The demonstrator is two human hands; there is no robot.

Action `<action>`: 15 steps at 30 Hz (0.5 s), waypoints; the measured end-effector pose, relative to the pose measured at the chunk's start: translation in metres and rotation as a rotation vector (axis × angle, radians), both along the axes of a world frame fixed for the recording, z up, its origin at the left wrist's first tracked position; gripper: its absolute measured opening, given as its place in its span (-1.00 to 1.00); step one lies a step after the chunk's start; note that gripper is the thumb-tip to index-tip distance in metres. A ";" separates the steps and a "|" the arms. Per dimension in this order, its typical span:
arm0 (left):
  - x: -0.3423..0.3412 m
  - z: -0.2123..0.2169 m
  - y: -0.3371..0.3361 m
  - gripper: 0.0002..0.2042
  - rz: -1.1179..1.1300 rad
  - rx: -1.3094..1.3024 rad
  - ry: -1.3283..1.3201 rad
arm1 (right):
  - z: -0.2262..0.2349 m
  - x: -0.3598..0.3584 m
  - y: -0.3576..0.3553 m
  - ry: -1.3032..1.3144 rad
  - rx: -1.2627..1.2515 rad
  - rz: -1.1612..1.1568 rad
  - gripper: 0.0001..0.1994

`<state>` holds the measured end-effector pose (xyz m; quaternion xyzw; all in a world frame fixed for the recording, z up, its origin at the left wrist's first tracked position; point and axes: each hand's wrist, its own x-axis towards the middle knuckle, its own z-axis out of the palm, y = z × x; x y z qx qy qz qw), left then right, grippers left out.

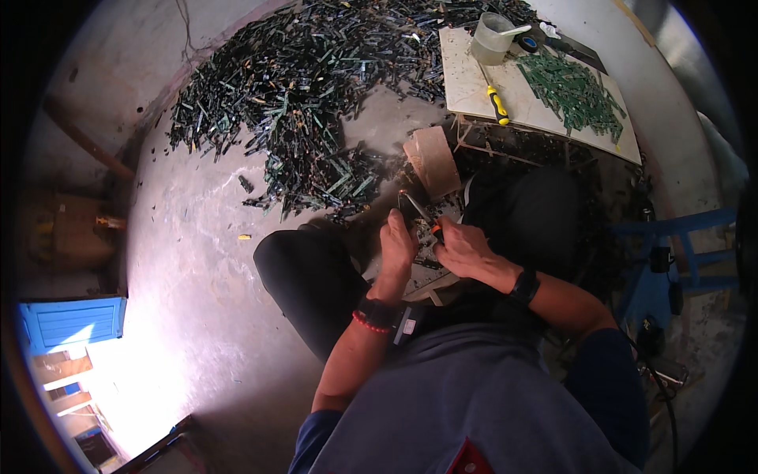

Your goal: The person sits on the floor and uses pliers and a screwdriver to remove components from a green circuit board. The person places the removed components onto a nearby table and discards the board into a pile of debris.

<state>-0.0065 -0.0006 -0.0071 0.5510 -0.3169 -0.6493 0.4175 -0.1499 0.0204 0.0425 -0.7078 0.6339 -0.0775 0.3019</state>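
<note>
My right hand (467,250) is closed around a screwdriver (437,231) with an orange and black handle. Its metal shaft points up and left, toward the fingers of my left hand (399,241). That hand is closed, its thumb side up, and a small thin piece seems to stick out above it; what it grips is too small to tell. Both hands are between my knees, above a low surface strewn with dark bits. Just beyond them leans a brown cardboard-like block (433,161).
A large heap of dark green and black strips (292,103) covers the floor ahead. On a pale board (460,79) at the far right are a clear plastic jug (491,43), a yellow and black screwdriver (497,105) and a pile of green strips (572,93). A blue chair (675,225) stands at right.
</note>
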 end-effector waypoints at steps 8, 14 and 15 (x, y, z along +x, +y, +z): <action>-0.009 0.001 0.002 -0.41 0.056 -0.355 -0.404 | 0.015 0.013 0.001 -0.032 0.143 -0.060 -0.74; -0.014 0.004 0.002 -0.43 0.065 -0.379 -0.677 | 0.024 0.010 -0.006 -0.245 0.333 -0.052 -0.76; -0.017 0.006 0.002 -0.43 0.056 -0.377 -0.670 | 0.021 0.006 -0.008 -0.256 0.398 -0.056 -0.76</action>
